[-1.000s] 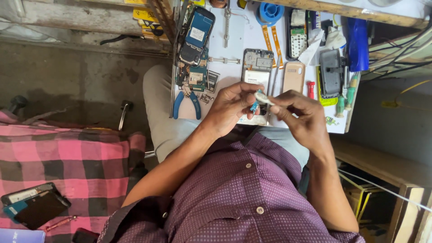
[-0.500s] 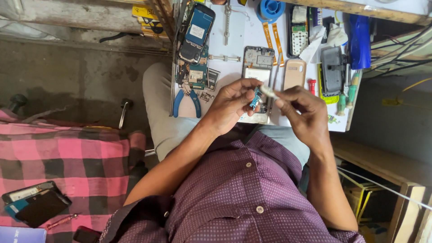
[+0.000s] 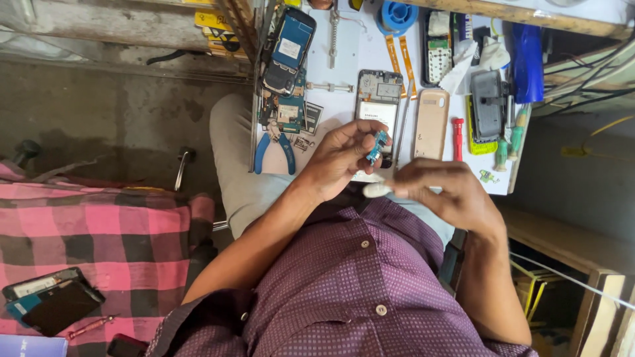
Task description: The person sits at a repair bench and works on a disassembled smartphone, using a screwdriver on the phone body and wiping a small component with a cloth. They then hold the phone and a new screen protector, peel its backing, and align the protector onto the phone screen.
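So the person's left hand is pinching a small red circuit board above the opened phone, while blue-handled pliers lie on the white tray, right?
Not quite: the small circuit board pinched by the left hand is blue-green, not red, as the head view shows. The opened phone and blue-handled pliers on the white tray are as you say.

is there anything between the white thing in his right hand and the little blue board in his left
Nothing visible. The left hand pinches the small blue circuit board over the opened phone, and the white tool held by the right hand sits just below it, with only open air between.
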